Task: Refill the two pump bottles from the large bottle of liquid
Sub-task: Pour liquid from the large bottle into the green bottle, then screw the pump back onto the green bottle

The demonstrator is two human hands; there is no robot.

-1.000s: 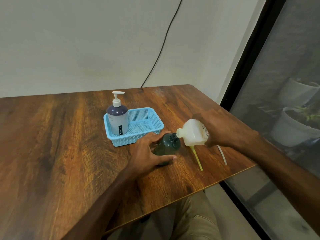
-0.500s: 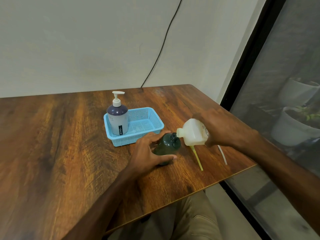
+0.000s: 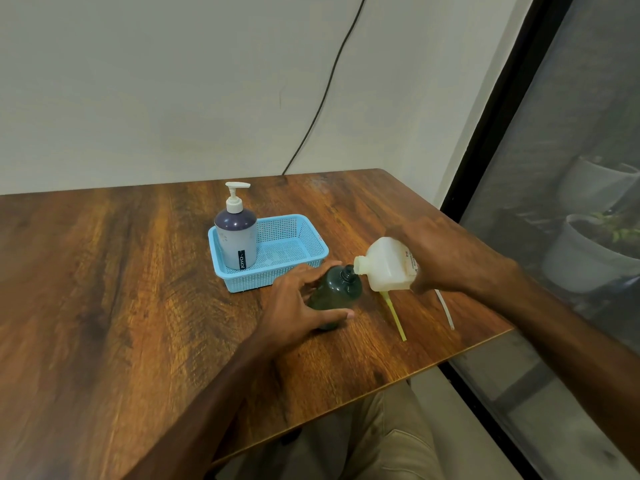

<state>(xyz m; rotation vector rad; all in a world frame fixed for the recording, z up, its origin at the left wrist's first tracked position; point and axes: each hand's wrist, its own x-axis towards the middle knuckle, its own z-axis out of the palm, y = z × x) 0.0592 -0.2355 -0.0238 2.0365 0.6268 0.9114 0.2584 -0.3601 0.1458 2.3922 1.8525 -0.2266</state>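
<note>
A dark green bottle with its pump off stands on the wooden table. My left hand grips its left side. My right hand holds the large white bottle tipped on its side, with its open spout against the green bottle's mouth. A purple-grey pump bottle with a white pump stands in the left end of a blue basket. A yellow pump tube and a white pump tube lie on the table under my right hand.
The table's right edge runs close behind my right arm, beside a dark-framed window with plant pots outside. A black cable hangs down the wall. My knee in beige trousers is under the front edge.
</note>
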